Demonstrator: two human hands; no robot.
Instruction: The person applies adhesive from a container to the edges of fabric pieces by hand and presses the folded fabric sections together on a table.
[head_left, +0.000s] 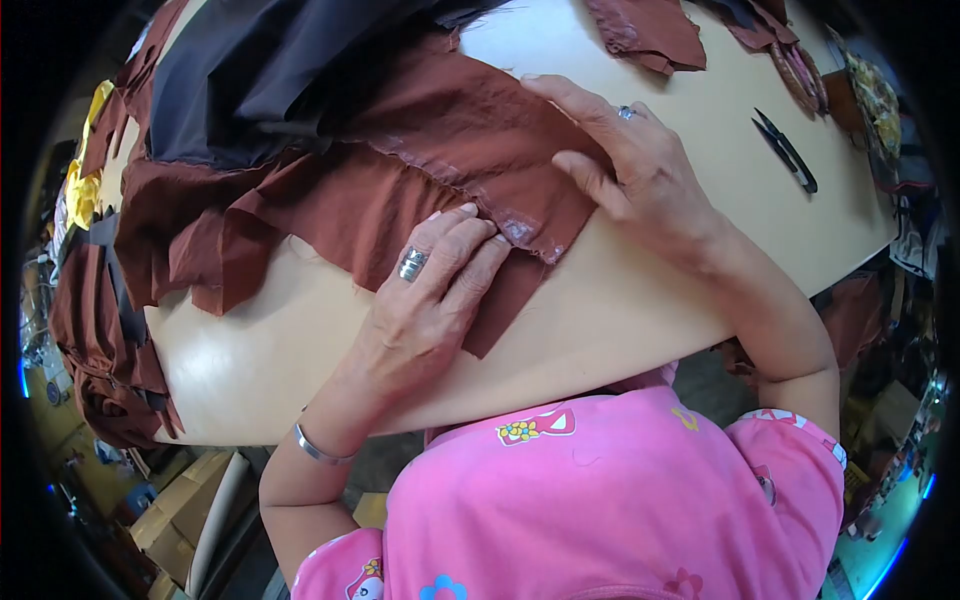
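Note:
Brown fabric [470, 110] with a stitched seam and frayed edges lies across the table in front of me, joined or laid against dark navy cloth [240, 80]. My left hand [430, 285], with a wide silver ring, has its fingers bent and pressed together on the seam, gripping the brown fabric there. Whitish marks show on the cloth just past those fingertips. At the fabric's right edge is my right hand [640, 165], its thumb and forefinger spread apart over the cloth. Its other fingers are partly hidden.
Black thread snips [785, 152] rest on the pale table [690, 330] to the right. Another brown piece [650, 35] lies at the far side. A pile of brown garments [95, 330] hangs over the left edge. Cardboard boxes [180, 510] stand below at left.

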